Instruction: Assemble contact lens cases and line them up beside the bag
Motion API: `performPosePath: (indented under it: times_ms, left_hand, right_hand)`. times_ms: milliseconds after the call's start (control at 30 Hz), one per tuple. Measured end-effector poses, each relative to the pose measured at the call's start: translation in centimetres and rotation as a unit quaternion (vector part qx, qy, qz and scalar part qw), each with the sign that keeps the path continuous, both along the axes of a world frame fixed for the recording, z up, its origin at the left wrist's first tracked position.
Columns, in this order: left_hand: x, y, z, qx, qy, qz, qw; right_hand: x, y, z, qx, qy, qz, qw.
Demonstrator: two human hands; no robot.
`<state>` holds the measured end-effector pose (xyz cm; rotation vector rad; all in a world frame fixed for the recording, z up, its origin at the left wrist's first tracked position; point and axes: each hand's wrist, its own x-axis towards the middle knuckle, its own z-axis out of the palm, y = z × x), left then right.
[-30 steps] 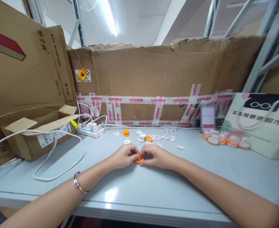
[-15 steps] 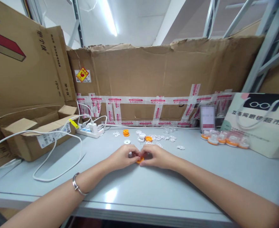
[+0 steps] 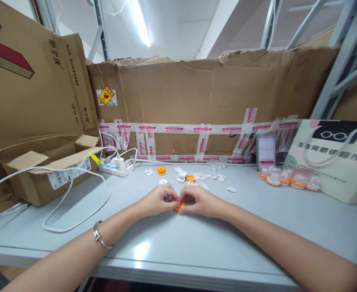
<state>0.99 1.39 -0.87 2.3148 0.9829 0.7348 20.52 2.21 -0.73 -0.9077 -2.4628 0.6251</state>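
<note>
From my end of the head view, I have the left hand (image 3: pixel 160 199) and the right hand (image 3: pixel 198 201) brought together low over the surface (image 3: pixel 166 239), their fingertips pinching an orange disc (image 3: pixel 180 207) between them. The thumbs and fingers cover most of it, so I make out only its near edge, and I cannot tell whether anything sits inside it. Just beyond the left hand lies a white ring (image 3: pixel 163 181), with a stack of orange pieces (image 3: pixel 161 170) farther beyond. Past the right hand I see white round parts (image 3: pixel 181 177), another orange piece (image 3: pixel 190 178) and scattered white cut-outs (image 3: pixel 203 177); the nearest are partly hidden behind its fingers. Clear parts (image 3: pixel 216 164) behind those are too faint for me to count. Well to the right of the hands, a group of clear-topped orange pieces (image 3: pixel 297 181) overlaps the foot of a phone (image 3: pixel 266 151), whose screen is partly blocked out by blur. I see a bracelet (image 3: pixel 101 235) near the left wrist, and both arms are cut off by the frame.
</note>
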Motion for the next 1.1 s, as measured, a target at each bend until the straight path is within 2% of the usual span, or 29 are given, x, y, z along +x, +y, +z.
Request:
performPosePath:
  times_ms: [200,467,833,1100]
  left_hand:
    - [-0.1,-0.1,0.4,-0.018,-0.014,-0.012,1.0]
    - [-0.3,0.5,-0.3,-0.077,-0.063,0.008,0.995]
    - [-0.2,0.7,-0.6,-0.068,-0.055,0.044,0.995]
    - [-0.3,1.0,-1.2,-0.068,-0.042,0.044,0.996]
  right_hand:
    - [0.2,-0.2,0.2,-0.001,0.006,0.011,1.0]
    - [-0.1,-0.3,-0.1,-0.02,0.06,-0.01,0.998]
    - [-0.2,0.1,-0.8,0.086,0.047,0.039,0.994]
    - [-0.3,-0.4,-0.5,0.132,-0.018,0.049,0.99]
